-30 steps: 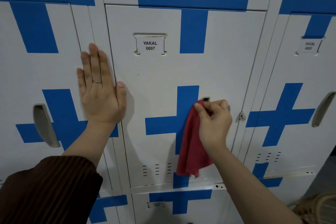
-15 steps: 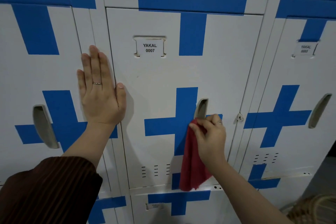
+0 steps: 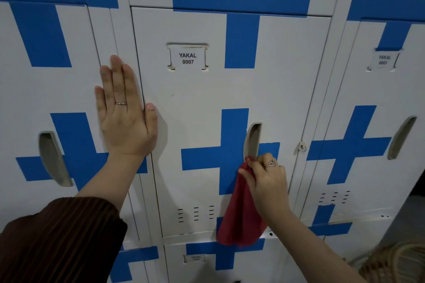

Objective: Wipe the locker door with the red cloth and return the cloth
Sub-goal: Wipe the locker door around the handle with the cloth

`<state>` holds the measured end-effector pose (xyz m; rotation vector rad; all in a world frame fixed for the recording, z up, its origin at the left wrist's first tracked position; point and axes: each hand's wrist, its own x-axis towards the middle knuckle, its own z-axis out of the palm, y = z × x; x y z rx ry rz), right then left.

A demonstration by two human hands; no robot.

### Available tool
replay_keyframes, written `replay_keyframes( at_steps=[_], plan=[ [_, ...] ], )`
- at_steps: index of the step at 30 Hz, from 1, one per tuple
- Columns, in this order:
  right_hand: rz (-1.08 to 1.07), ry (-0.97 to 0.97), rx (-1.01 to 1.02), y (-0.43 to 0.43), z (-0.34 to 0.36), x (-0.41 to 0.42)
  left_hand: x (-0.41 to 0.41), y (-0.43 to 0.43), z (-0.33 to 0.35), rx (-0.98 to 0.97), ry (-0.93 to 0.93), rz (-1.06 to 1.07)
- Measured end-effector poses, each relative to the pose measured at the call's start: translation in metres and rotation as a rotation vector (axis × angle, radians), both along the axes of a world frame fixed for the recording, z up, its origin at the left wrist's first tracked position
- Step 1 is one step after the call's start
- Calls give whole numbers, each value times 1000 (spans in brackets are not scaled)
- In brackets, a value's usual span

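Right now my left hand [image 3: 125, 117] lies flat against the lockers, fingers straight and pressed together, pointing up, holding nothing. The palm covers the white strip between the left locker and the locker door [image 3: 207, 99] in the middle, and my thumb rests on that door's left edge. A thin ring [image 3: 121, 103] sits on one finger, and my brown ribbed sleeve [image 3: 57, 236] is pushed up the forearm. My right hand [image 3: 268, 181] is curled, pinching the top of the red cloth [image 3: 240, 213] between thumb and fingertips, with a patterned ring [image 3: 271, 163] showing on it. That hand is against the door, just under the lower end of the handle recess [image 3: 253, 141] and over the right arm of the blue cross [image 3: 232, 156]. From the pinch the cloth hangs down in loose folds, covering the foot of the cross, with its bottom edge draped past the seam onto the locker below. To the left of the cloth are the vent slots [image 3: 195, 213]. Higher up the door a label [image 3: 188, 58] reads YAKAL 0007. A small latch [image 3: 302, 146] sits at the door's right edge, and something woven [image 3: 395, 262] shows at the bottom right corner.
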<state>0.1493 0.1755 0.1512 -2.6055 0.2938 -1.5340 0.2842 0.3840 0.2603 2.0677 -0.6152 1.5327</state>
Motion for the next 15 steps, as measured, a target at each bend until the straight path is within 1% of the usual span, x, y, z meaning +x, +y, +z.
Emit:
replay_keyframes(
  at_steps=[6, 8, 15],
  plan=[
    [-111, 92, -140, -2, -1, -2, 0, 1, 0, 3, 2, 7],
    [-106, 111, -135, -2, -2, -3, 0, 1, 0, 6, 0, 8],
    [-24, 83, -89, -4, -1, 2, 1, 1, 0, 10, -5, 11]
  ],
)
